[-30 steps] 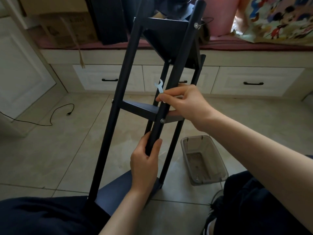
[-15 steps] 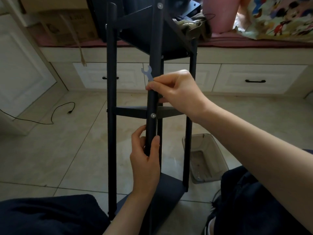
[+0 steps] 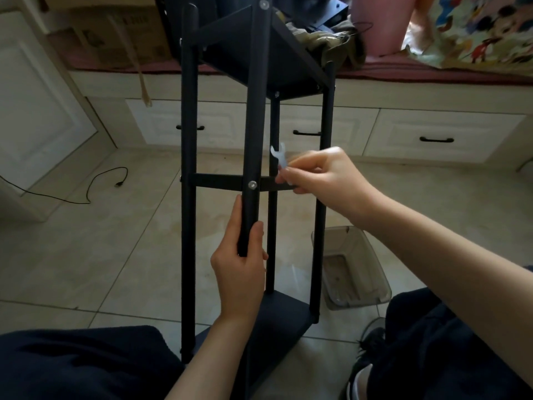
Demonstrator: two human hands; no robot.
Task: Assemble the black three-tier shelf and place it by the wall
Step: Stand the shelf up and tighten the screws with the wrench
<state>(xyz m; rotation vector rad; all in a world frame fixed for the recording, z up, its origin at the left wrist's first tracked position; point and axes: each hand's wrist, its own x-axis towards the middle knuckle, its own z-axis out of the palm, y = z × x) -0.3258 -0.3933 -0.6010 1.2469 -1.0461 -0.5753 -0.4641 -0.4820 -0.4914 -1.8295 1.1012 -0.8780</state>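
The black three-tier shelf (image 3: 189,197) stands on the tiled floor between my knees, with its posts rising past the middle tier (image 3: 216,180) to the top tier (image 3: 291,67). My left hand (image 3: 242,267) grips the nearest post below a silver bolt (image 3: 253,184). My right hand (image 3: 323,177) pinches a small white flat wrench (image 3: 279,155) just right of that post, at the level of the middle tier. The wrench's open jaw points up, clear of the bolt.
A clear plastic bin (image 3: 354,272) lies on the floor right of the shelf's bottom tier. A black cable (image 3: 95,186) trails on the tiles at left. Behind stand white drawers (image 3: 432,134) under a bench with a cardboard box (image 3: 112,36) and bedding.
The shelf has turned from tilted to upright and square to me. My right hand with the wrench has come off the near post and shifted right and down.
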